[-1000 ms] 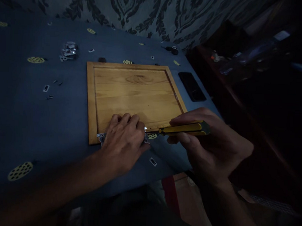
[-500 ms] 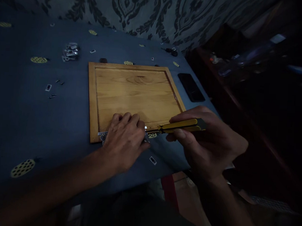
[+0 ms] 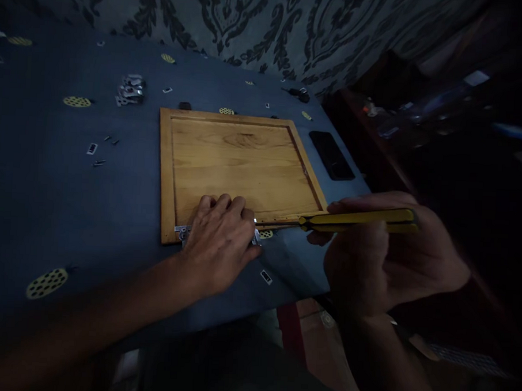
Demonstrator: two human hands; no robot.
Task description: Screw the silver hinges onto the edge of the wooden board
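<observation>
A framed wooden panel [image 3: 245, 166] lies flat on the blue patterned tablecloth. My left hand [image 3: 220, 240] rests over its near edge, fingers curled down onto metal hinge hardware [image 3: 182, 233]. Bits of this metal show on both sides of the hand; the middle is hidden beneath it. My right hand [image 3: 397, 253] grips a screwdriver [image 3: 355, 220] with a yellow and black handle. Its thin shaft points left along the panel's near edge, and the tip reaches the metal beside my left fingers. The exact contact at the tip is too small to make out.
A pile of metal hinges [image 3: 131, 90] lies at the back left, with several small screws [image 3: 99, 163] nearer. Right of the panel is a black phone [image 3: 332, 155]. A dark object with a thin end [image 3: 297, 94] lies by the patterned wall [image 3: 259, 28].
My right hand has shifted right along with the screwdriver handle, so more of the shaft shows. The left hand keeps its place on the panel's edge. The whole view has moved slightly.
</observation>
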